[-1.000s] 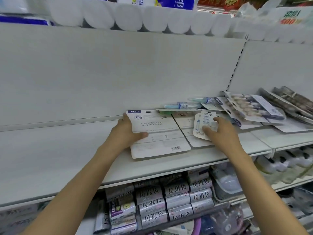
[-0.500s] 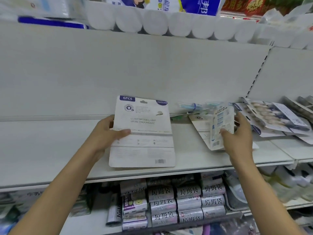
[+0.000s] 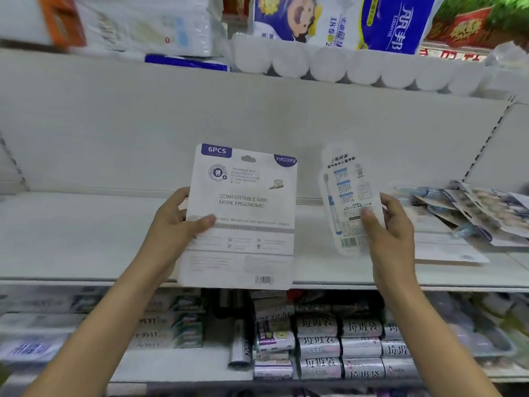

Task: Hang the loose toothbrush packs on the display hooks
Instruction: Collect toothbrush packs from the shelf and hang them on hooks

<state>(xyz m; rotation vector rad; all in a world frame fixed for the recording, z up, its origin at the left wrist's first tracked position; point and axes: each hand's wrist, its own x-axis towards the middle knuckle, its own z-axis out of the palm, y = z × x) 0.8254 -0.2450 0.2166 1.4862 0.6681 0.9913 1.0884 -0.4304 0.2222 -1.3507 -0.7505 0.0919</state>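
- Toothbrush packs are up in both hands, lifted off the shelf [image 3: 86,239] and held upright in front of the white back panel [image 3: 257,116], backs toward the camera.
- The left hand [image 3: 174,224] grips the large six-piece pack [image 3: 243,219] at its left edge, thumb across the printed back and fingers curled behind. My guess is that this side grip leaves the top free, so the hang slot near the upper edge can meet a hook.
- This pack is a wide white card with a dark blue "6PCS" tab at top left, a rounded brand badge at top right, grey text, and a barcode at the bottom.
- The right hand [image 3: 392,224] pinches the small single pack [image 3: 347,202] along its right edge, thumb in front and fingers behind. It tilts slightly and is blurred.
- The small pack is a narrow white blister card with rounded corners; a blue-handled brush shows down its left side, with blue panels and a barcode low down.
- Further right, more loose packs [image 3: 475,213] lie flat and overlapping on the shelf, apparently waiting their turn.
- No display hooks are visible here; only the perforated upright strip [image 3: 486,144] suggests where one could mount.
- On the top shelf sit rows of toilet paper rolls [image 3: 329,64].
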